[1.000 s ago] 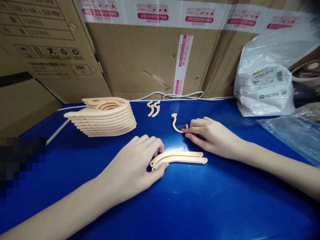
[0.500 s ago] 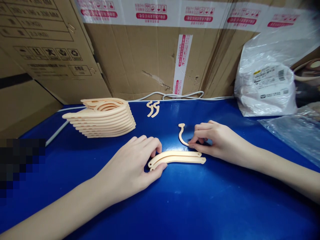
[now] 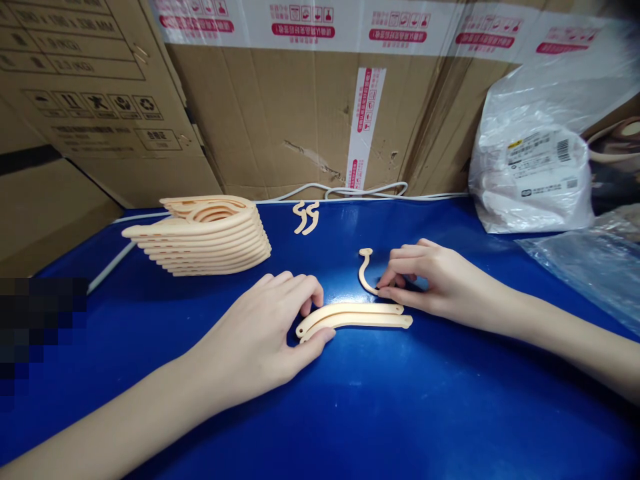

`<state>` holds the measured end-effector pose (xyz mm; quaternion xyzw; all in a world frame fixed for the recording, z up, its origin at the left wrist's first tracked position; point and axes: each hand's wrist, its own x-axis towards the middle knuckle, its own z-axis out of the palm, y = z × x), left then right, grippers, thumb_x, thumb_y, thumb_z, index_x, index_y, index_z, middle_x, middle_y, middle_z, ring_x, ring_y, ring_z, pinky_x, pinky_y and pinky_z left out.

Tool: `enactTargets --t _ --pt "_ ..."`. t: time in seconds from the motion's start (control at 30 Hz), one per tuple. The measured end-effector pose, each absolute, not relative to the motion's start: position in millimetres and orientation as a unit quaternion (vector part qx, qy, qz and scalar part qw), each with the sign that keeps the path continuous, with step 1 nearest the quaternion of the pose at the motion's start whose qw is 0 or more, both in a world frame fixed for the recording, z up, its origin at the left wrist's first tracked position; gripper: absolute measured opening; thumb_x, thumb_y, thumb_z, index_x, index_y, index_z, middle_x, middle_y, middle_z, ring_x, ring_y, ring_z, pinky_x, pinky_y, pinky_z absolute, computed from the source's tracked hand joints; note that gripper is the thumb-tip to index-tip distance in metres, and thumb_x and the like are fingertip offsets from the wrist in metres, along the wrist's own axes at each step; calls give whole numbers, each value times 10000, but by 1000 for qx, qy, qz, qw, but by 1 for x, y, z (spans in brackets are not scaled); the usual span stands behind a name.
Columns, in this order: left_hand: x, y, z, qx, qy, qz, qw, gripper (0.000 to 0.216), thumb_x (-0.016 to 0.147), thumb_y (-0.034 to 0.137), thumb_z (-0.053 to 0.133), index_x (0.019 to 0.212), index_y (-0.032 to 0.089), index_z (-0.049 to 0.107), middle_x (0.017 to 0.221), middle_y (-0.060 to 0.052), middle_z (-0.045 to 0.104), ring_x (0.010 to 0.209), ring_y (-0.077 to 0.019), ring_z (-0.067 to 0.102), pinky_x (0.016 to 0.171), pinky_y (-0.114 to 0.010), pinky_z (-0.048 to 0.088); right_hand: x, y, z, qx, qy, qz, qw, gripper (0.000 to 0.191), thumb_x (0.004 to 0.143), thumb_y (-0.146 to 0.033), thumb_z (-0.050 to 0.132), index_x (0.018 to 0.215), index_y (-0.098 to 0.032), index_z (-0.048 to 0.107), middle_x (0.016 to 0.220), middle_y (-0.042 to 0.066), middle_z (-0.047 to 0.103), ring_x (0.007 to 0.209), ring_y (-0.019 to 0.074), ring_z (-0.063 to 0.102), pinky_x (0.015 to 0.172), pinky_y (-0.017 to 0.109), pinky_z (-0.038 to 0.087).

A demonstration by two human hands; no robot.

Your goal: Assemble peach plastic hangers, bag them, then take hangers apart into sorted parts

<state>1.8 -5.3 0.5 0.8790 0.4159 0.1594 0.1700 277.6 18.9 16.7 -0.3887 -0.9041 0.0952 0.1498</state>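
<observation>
My left hand (image 3: 273, 327) is closed around the left ends of two beige hanger arms (image 3: 370, 315), which lie side by side on the blue table. Its thumb presses the near edge, and the fingers curl behind the far one. To the right, my right hand (image 3: 417, 277) pinches the lower end of a beige hanger hook (image 3: 365, 272) between thumb and fingers. The hook's flat tip points up and away from me, just behind the arms and apart from them. Part of the pinched end is hidden by the fingertips.
A stack of beige folded hangers (image 3: 210, 243) stands at the left. Two small S-shaped pieces (image 3: 306, 218) lie at the back. Behind run a white cable (image 3: 365, 193) and cardboard boxes (image 3: 280, 113). Plastic-wrapped goods (image 3: 535, 167) sit at the right.
The hook and my right hand have shifted very slightly to the right. My left hand and the two arms stay practically where they were.
</observation>
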Motion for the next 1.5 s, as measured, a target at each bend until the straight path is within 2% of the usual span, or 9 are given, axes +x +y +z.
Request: enactTargets --t 0.13,0.3,0.43,0.5,0.63,0.87,1.03,1.27,1.5 --pt "1 -6 3 874 425 151 181 188 925 411 602 933 230 553 831 18 575 751 -192 493 676 -333 330 276 28 20 -395 -900 69 168 159 985 -305 580 949 -228 715 898 4 717 797 170 640 771 330 353" --pt "0 -7 5 874 422 150 189 223 923 442 611 956 230 552 838 18 580 757 -195 502 689 -339 340 268 72 23 -369 -916 -31 156 213 993 -298 560 1084 -175 708 1023 77 726 932 233 664 861 376 406" --pt "-1 -8 6 862 436 146 214 399 875 607 644 1003 238 563 880 9 591 800 -211 525 708 -351 373 248 124 24 -372 -916 -81 124 315 988 -240 540 1251 -131 674 1199 146 685 1124 299 631 933 408 432" --pt "-1 -8 7 849 450 155 229 441 899 664 578 1051 250 562 902 4 593 821 -217 536 711 -354 389 234 149 23 -382 -915 -85 98 360 997 -221 519 1319 -120 646 1244 164 662 1150 299 617 933 395 436" --pt "-3 -6 6 823 475 202 237 389 996 616 426 1096 261 549 904 8 585 839 -207 554 728 -356 411 209 187 18 -378 -920 -77 75 383 1001 -220 530 1354 -116 636 1291 187 635 1175 290 600 937 375 426" --pt "-5 -3 5 813 481 249 213 366 1026 573 391 1125 261 554 913 16 600 857 -199 580 761 -363 427 192 225 12 -374 -924 -57 63 254 976 -254 605 1156 -155 755 1192 135 695 1128 257 610 900 338 411" --pt "-5 -4 4 813 483 248 208 364 1022 573 404 1108 259 566 886 15 593 829 -197 575 737 -355 421 191 233 12 -366 -927 -36 77 211 945 -213 632 1104 -146 753 1098 110 720 1019 219 629 818 293 412" --pt "-5 -4 3 813 487 241 207 372 1016 578 409 1098 257 578 867 7 590 808 -204 565 718 -353 416 186 237 7 -342 -935 -19 95 211 938 -197 623 1117 -155 726 1068 92 711 940 191 615 753 271 378" --pt "-4 -3 3 814 491 237 200 373 1017 571 407 1084 251 586 868 3 592 805 -204 561 717 -352 413 180 242 11 -310 -947 -17 78 397 950 -209 617 1345 -199 653 1073 83 705 975 207 608 797 285 383"
